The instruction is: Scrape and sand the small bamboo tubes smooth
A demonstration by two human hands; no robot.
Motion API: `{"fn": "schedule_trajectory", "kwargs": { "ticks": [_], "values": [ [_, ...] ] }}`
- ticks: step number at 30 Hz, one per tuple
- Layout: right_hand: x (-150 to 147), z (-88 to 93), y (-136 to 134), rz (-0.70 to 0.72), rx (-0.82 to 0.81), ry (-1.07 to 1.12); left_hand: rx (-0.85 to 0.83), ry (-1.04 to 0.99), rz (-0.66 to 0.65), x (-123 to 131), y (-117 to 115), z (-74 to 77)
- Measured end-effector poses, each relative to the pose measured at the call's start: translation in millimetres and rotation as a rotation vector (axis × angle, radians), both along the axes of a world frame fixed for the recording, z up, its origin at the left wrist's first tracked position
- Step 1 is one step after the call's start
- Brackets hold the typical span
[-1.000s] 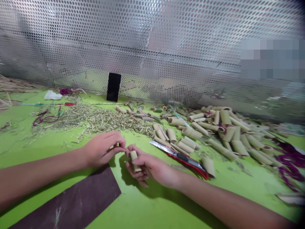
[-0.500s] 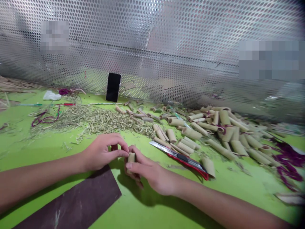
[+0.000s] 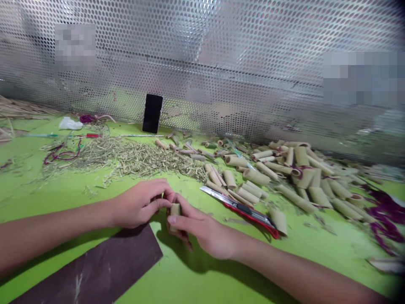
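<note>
A short piece of pale bamboo tube (image 3: 175, 210) stands upright in my right hand (image 3: 202, 230), whose thumb and fingers close around it. My left hand (image 3: 144, 202) is at the tube's upper end, thumb and forefinger pinched together against its rim. Whatever may be between those fingertips is too small to make out. Under my left wrist lies a dark brown sheet (image 3: 104, 266). Just right of my hands rests a red utility knife (image 3: 243, 209) with its blade out, touching nothing I hold. A loose bamboo tube (image 3: 278, 221) stands by its handle.
Bamboo tubes (image 3: 303, 177) are heaped at the right, beside purple string (image 3: 384, 213). Shredded bamboo slivers (image 3: 142, 160) spread across the green tabletop (image 3: 177, 283). A phone (image 3: 152, 113) leans on the perforated metal screen (image 3: 221, 76). A red-and-clear pen (image 3: 93, 136) lies at left.
My left fingers have come slightly closer to the tube's rim and my right hand. The whole view has shifted a little; the right hand keeps its grip.
</note>
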State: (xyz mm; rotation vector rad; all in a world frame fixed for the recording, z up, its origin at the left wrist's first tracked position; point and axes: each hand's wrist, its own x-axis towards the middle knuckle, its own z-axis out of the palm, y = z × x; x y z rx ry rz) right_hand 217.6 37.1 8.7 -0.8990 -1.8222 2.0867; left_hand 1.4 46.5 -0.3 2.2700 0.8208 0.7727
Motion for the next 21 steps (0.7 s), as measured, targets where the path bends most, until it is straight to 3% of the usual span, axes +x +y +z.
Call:
{"fn": "schedule_trajectory", "kwargs": {
  "ticks": [11,17,21],
  "values": [
    [-1,-9.7,1,-0.085,0.0,0.093,0.009,-0.024,0.077,3,-2,-1.5],
    [3,-19.1,13,-0.134,-0.174,0.186,0.016,-0.026,0.143,-1,2,-0.8],
    [5,-23.1,18,-0.119,-0.198,0.207,0.005,-0.048,0.178,-3,5,-4.3]
  ]
}}
